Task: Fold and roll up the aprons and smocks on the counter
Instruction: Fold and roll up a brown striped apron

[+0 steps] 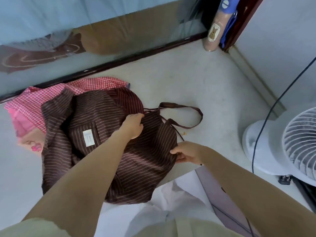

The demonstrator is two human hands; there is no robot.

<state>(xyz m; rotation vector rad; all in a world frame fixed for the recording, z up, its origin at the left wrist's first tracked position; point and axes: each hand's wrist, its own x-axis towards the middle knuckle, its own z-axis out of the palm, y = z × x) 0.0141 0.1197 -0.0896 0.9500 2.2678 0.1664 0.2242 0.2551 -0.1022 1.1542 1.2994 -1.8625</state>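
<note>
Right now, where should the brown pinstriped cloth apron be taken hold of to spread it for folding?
Probably the right-hand edge of the brown pinstriped cloth apron, coming from the near side: that edge lies exposed, while the rest is bunched over the pink checked cloth smock. The left hand pinches it by the dark neck strap loop, the right hand lower down.

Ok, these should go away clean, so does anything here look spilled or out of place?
One small thing: an orange-brown speck lies on the counter just right of the brown striped apron, beside its strap loop. It looks like a crumb or stain; I cannot tell which. Nothing else stands out.
</note>
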